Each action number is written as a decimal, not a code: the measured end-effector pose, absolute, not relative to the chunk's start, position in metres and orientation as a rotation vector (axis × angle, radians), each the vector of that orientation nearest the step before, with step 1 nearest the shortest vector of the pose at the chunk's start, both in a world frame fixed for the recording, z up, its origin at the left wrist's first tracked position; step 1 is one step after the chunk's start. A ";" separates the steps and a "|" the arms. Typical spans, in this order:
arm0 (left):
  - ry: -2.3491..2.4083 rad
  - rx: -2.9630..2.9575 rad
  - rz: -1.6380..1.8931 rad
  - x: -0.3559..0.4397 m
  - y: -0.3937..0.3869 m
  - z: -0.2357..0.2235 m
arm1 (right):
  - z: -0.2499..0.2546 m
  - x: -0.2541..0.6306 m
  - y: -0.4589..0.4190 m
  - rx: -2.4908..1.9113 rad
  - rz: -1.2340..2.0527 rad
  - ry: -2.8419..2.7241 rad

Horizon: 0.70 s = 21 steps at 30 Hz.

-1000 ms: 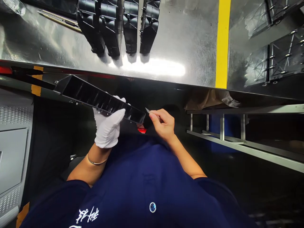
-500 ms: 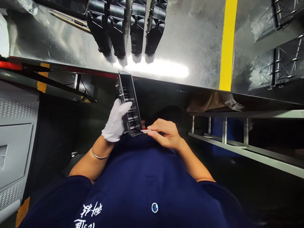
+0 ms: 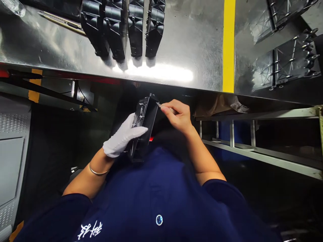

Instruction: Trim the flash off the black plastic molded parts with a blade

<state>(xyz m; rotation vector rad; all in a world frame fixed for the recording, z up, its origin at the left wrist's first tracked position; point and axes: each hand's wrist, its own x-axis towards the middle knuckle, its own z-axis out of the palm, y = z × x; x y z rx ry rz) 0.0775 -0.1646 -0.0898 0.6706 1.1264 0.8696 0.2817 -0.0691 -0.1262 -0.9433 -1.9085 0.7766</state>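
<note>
My left hand (image 3: 120, 137), in a white glove, is wrapped around a long black plastic part (image 3: 150, 116). The thumb lies across its side, and small pegs and ribs stick out along its left edge. The part slants, its top end leaning right. A slim knife (image 3: 159, 105) is pinched between the thumb and fingers of my right hand (image 3: 178, 115), which is bare. Its pale tip meets the upper right edge of the part; most of its handle is hidden in the hand.
Several similar black parts (image 3: 136, 37) stand in a row on the metal table (image 3: 191, 40). Yellow tape (image 3: 228, 47) crosses the tabletop, with ribbed black pieces (image 3: 290, 64) to its right. Below the table edge are a metal rack (image 3: 252, 148) and a grey cabinet (image 3: 11, 168).
The black part has turned so its top end leans right and a different side faces up. My right hand has moved up with the knife, from its lower end to its top end.
</note>
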 end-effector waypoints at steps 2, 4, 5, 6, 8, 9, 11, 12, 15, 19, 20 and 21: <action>1.098 0.711 0.775 0.073 -0.167 -0.089 | -0.124 0.287 -0.060 -1.042 0.721 -1.874; 1.021 0.674 0.717 0.067 -0.168 -0.088 | -0.118 0.293 -0.057 -1.056 0.709 -1.897; 0.989 0.641 0.707 0.065 -0.168 -0.088 | -0.114 0.296 -0.058 -1.021 0.725 -1.933; 0.962 0.606 0.699 0.062 -0.168 -0.088 | -0.109 0.299 -0.060 -0.961 0.751 -1.982; 0.916 0.552 0.673 0.058 -0.168 -0.090 | -0.100 0.304 -0.065 -0.815 0.805 -2.096; 0.897 0.540 0.657 0.056 -0.168 -0.091 | -0.096 0.306 -0.066 -0.760 0.824 -2.150; 0.861 0.547 0.616 0.052 -0.169 -0.094 | -0.088 0.310 -0.067 -0.704 0.848 -2.260; 0.856 0.557 0.594 0.050 -0.169 -0.095 | -0.085 0.312 -0.067 -0.698 0.852 -2.315; 0.880 0.619 0.533 0.045 -0.169 -0.096 | -0.078 0.317 -0.063 -0.679 0.840 -2.459; 0.923 0.724 0.495 0.040 -0.166 -0.092 | -0.074 0.319 -0.059 -0.578 0.816 -2.587; 0.923 0.734 0.478 0.040 -0.166 -0.091 | -0.073 0.319 -0.058 -0.555 0.817 -2.609; 0.914 0.735 0.457 0.040 -0.166 -0.090 | -0.073 0.318 -0.057 -0.536 0.820 -2.630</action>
